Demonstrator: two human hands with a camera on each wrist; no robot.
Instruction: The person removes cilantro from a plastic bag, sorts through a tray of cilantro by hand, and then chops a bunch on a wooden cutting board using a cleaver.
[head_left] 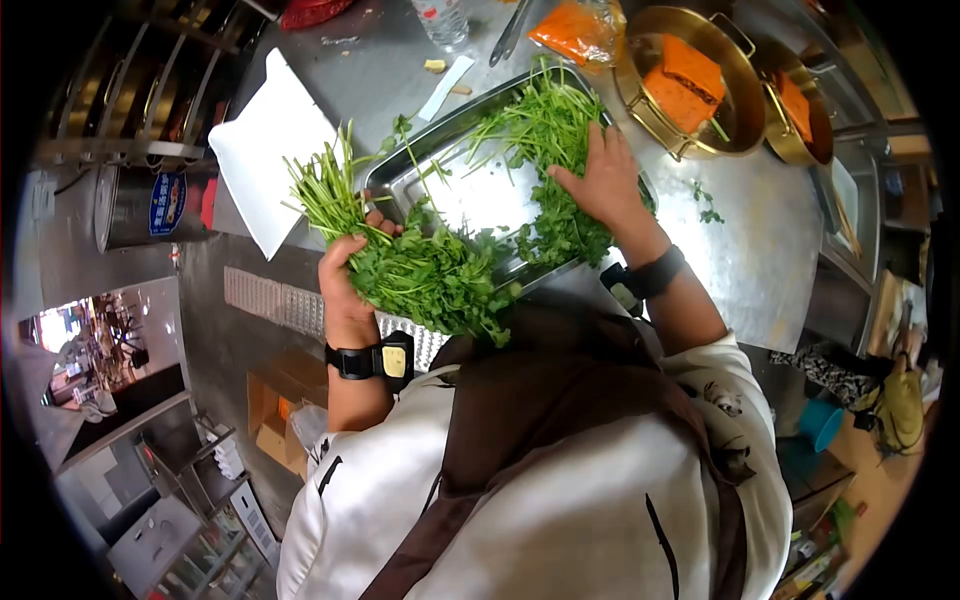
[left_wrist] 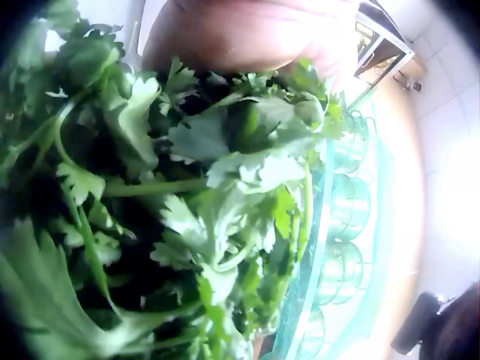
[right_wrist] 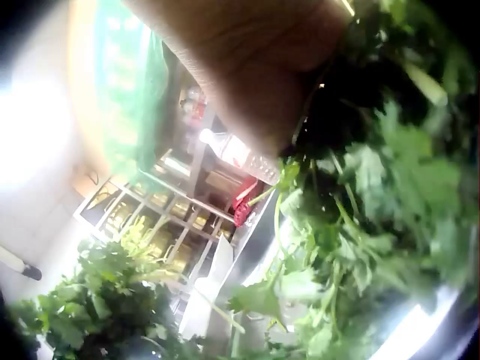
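Note:
In the head view my left hand (head_left: 350, 285) grips a bunch of leafy green herbs (head_left: 430, 275) around its stems, the cut ends pointing up and left, the leaves hanging over the near left edge of a metal tray (head_left: 400, 178). My right hand (head_left: 608, 185) rests on a second pile of herbs (head_left: 555, 125) at the tray's right side, fingers fairly straight. Leaves fill much of the left wrist view, below the left palm (left_wrist: 247, 34). In the right wrist view the right palm (right_wrist: 262, 82) lies against leaves (right_wrist: 360, 217).
A white board (head_left: 275, 150) lies left of the tray. Brass pots (head_left: 735, 130) holding orange blocks stand at the right, beside a bag of orange food (head_left: 580, 35). A plastic bottle (head_left: 442, 22) and a dark utensil (head_left: 508, 35) lie behind the tray.

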